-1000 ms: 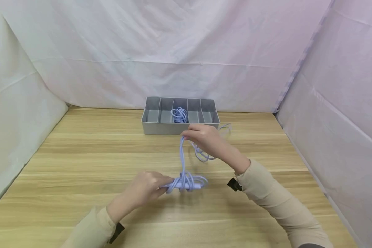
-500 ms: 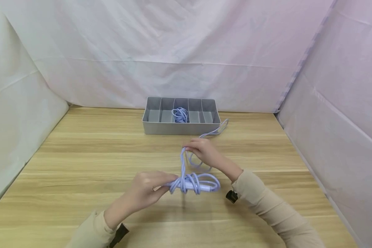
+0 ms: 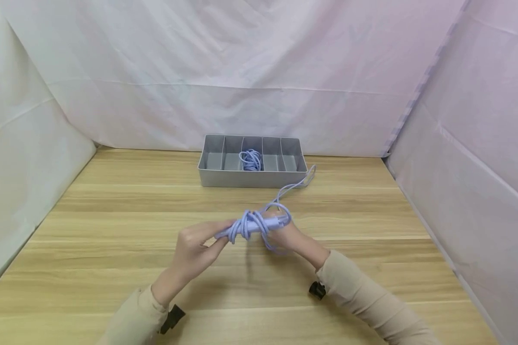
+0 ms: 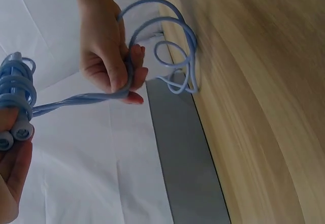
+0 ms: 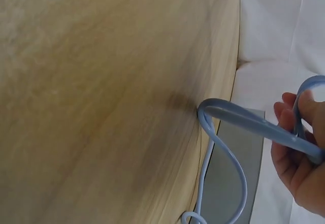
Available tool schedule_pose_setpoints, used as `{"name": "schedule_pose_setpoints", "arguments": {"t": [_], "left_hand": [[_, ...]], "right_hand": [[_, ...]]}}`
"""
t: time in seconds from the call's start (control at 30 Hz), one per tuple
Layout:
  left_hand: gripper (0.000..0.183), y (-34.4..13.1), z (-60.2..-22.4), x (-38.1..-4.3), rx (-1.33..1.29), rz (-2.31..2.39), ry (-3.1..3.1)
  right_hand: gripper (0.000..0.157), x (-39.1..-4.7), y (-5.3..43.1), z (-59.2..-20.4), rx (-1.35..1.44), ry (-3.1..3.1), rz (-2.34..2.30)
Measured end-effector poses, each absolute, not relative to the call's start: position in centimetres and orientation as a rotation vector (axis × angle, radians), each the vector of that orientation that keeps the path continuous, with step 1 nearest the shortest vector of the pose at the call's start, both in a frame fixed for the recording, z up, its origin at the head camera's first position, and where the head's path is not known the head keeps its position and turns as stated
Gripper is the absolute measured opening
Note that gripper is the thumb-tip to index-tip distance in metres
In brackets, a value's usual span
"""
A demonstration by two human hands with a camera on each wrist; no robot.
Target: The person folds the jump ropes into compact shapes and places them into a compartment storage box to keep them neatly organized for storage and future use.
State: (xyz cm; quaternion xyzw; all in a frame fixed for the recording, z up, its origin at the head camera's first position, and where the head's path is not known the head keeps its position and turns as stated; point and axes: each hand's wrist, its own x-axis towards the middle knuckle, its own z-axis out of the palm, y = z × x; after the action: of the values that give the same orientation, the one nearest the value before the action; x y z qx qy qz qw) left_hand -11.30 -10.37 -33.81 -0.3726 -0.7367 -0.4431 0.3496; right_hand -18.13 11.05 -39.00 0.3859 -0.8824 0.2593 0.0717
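Observation:
My left hand (image 3: 196, 247) pinches one end of the paired handles of a light blue jump rope (image 3: 267, 224). Cord is wound several times round the handles, and two round handle ends show in the left wrist view. My right hand (image 4: 104, 56) grips the doubled cord (image 4: 76, 100) a short way from the bundle; in the head view it is partly hidden behind the bundle. Loose loops (image 5: 238, 168) hang from the right hand, and the tail trails toward the grey tray's right front corner.
A grey tray (image 3: 250, 180) with several compartments stands at the back of the wooden table (image 3: 125, 211). Its middle compartment holds another coiled light blue cord (image 3: 251, 160). White cloth walls (image 3: 241, 115) enclose the table at the back and sides.
The left hand has raised the handle bundle up and away from me and tilted it. The right hand has come down from near the tray and passed behind the bundle with the cord.

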Motion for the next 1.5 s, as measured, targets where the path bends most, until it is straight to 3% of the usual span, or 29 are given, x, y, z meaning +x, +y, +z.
{"name": "schedule_pose_setpoints", "arguments": {"t": [0.2, 0.47, 0.7, 1.07, 1.5], "left_hand": [[0.025, -10.6, -34.5, -12.0, -0.751, -1.162, -1.967], [0.024, -10.1, -35.2, -12.7, -0.412, -1.254, -1.967], [0.019, -10.3, -35.9, -13.9, -0.211, -1.281, -1.953], [0.016, -11.5, -37.2, -15.7, -0.192, -0.894, -2.01], [0.015, -11.9, -36.5, -15.2, -0.319, -0.48, -2.28]], "right_hand": [[0.014, -16.9, 10.3, -37.9, 1.122, -2.637, 0.711], [0.018, -16.1, 9.0, -37.7, 1.157, -2.629, 0.597], [0.01, -15.6, 8.2, -37.4, 1.159, -2.638, 0.622], [0.007, -15.4, 8.0, -37.0, 1.134, -2.572, 0.29], [0.007, -15.8, 8.2, -36.3, 1.193, -2.303, 0.196]]}}
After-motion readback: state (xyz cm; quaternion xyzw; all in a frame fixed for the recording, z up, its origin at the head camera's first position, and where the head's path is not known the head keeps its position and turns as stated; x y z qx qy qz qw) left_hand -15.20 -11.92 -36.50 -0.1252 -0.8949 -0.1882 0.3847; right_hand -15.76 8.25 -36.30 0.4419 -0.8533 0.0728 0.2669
